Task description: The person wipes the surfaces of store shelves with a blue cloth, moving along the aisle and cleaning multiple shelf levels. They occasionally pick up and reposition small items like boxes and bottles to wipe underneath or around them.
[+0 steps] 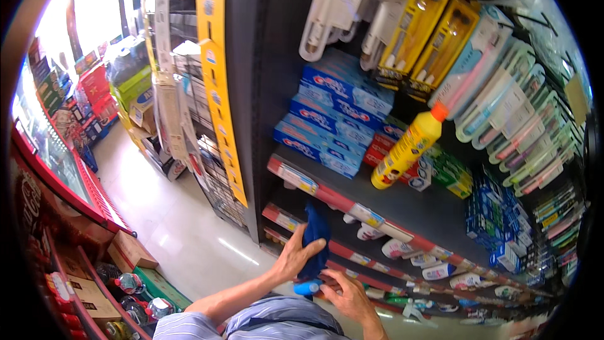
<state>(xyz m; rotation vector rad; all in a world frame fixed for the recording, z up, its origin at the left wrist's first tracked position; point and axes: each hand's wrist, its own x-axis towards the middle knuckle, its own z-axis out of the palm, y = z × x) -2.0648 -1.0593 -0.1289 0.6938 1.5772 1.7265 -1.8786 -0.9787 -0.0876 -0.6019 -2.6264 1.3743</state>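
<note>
My left hand (294, 257) grips a dark blue cloth (316, 242), its thumb lying across the front. The cloth hangs in front of the lower shelves. Just below it, my right hand (350, 296) has its fingers curled at a small bright blue rounded object (307, 287), which touches the fingertips. What kind of thing this is does not show. On the shelf above the hands, a yellow bottle with an orange cap (409, 147) leans against toothpaste boxes.
Stacked blue toothpaste boxes (330, 132) fill the shelf's left end. Packaged toothbrushes (503, 119) hang on hooks at right. White bottles (437, 271) line a lower shelf. A yellow-edged rack end (220, 88) borders the aisle. Drink bottles (131, 283) stand at lower left beside a cardboard box (132, 250).
</note>
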